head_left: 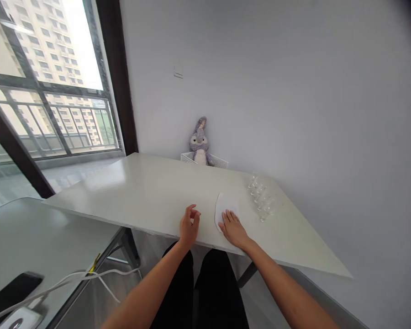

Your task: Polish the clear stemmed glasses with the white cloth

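Observation:
My right hand [233,228] lies flat with its fingers spread on a thin white sheet [226,202], which could be cloth or paper. The sheet rests on the pale tabletop [150,192] close to the front edge. To its left, my left hand [190,225] hovers over the table edge, fingers loosely bent and thumb apart, holding nothing. Several small clear glasses [261,196] stand in a cluster to the right of the sheet, apart from both hands.
A plush rabbit [200,145] sits in a white perforated basket [221,162] at the table's back edge, by the wall. On a lower table at left lie a black phone-like object [15,290], a white power strip [20,318] and a white cable [78,274].

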Demonstrator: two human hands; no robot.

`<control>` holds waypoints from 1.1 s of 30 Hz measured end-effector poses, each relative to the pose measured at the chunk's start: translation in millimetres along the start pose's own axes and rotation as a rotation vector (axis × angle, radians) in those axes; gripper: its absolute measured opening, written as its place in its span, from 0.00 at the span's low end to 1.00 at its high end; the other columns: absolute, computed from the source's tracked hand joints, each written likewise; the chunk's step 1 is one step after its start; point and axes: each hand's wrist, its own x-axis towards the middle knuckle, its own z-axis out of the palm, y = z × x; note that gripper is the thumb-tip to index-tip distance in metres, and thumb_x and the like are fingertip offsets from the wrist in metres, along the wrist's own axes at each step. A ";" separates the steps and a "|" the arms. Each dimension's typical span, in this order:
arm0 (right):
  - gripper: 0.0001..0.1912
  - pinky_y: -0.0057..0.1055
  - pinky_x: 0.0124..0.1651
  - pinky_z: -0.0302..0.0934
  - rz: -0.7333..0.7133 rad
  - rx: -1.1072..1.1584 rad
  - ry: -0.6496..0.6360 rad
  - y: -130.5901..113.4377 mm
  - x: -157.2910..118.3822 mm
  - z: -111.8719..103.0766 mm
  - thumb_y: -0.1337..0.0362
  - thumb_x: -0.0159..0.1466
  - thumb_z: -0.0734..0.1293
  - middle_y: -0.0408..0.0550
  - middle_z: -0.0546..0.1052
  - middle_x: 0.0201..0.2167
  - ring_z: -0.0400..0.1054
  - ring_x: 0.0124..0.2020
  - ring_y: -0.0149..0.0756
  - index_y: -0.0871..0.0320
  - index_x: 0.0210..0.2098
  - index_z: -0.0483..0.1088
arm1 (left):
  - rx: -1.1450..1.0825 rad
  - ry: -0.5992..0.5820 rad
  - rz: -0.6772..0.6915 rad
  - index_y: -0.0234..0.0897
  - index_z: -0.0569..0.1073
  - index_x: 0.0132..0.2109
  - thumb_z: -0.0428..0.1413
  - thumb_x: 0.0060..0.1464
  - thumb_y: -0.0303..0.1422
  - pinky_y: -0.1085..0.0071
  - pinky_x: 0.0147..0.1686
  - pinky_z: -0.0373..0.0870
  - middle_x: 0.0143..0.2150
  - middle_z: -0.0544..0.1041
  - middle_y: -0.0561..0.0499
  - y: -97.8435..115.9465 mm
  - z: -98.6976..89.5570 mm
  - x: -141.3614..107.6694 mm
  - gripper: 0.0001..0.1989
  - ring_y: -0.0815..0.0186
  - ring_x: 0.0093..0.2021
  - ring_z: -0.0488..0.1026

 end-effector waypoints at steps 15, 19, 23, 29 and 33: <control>0.30 0.40 0.62 0.38 -0.090 0.232 -0.010 38.8 23.1 -6.0 0.52 0.65 0.45 0.55 0.52 0.61 0.41 0.63 0.41 0.65 0.58 0.55 | 0.665 0.212 0.101 0.33 0.62 0.52 0.46 0.54 0.39 0.56 0.47 0.60 0.45 0.67 0.41 -43.9 -70.6 35.1 0.21 0.55 0.47 0.63; 0.27 0.42 0.61 0.38 0.118 0.071 -0.019 48.5 81.7 -17.3 0.56 0.66 0.49 0.59 0.49 0.62 0.40 0.63 0.45 0.66 0.60 0.51 | 0.648 0.206 0.103 0.34 0.63 0.52 0.46 0.55 0.39 0.56 0.46 0.61 0.45 0.67 0.42 -43.3 -67.9 34.1 0.20 0.55 0.47 0.63; 0.23 0.47 0.56 0.48 0.181 0.065 0.028 31.7 131.4 -34.3 0.60 0.66 0.50 0.65 0.56 0.58 0.51 0.58 0.49 0.67 0.56 0.55 | 0.635 0.251 0.097 0.33 0.62 0.52 0.46 0.55 0.39 0.55 0.48 0.60 0.46 0.66 0.40 -40.3 -68.8 33.4 0.21 0.54 0.49 0.61; 0.18 0.42 0.46 0.60 0.009 0.107 0.043 -68.7 188.0 -40.2 0.60 0.63 0.59 0.51 0.65 0.49 0.64 0.46 0.38 0.62 0.50 0.61 | 0.577 0.330 0.106 0.32 0.60 0.54 0.46 0.55 0.38 0.54 0.50 0.58 0.49 0.64 0.39 -39.8 -70.7 31.9 0.22 0.54 0.52 0.59; 0.23 0.44 0.58 0.46 -0.224 0.157 -0.059 -165.7 196.9 -31.6 0.58 0.64 0.55 0.50 0.58 0.59 0.51 0.58 0.46 0.57 0.57 0.57 | 0.525 0.401 0.173 0.30 0.59 0.53 0.47 0.55 0.36 0.55 0.52 0.56 0.49 0.64 0.38 -45.9 -73.5 28.9 0.21 0.56 0.53 0.58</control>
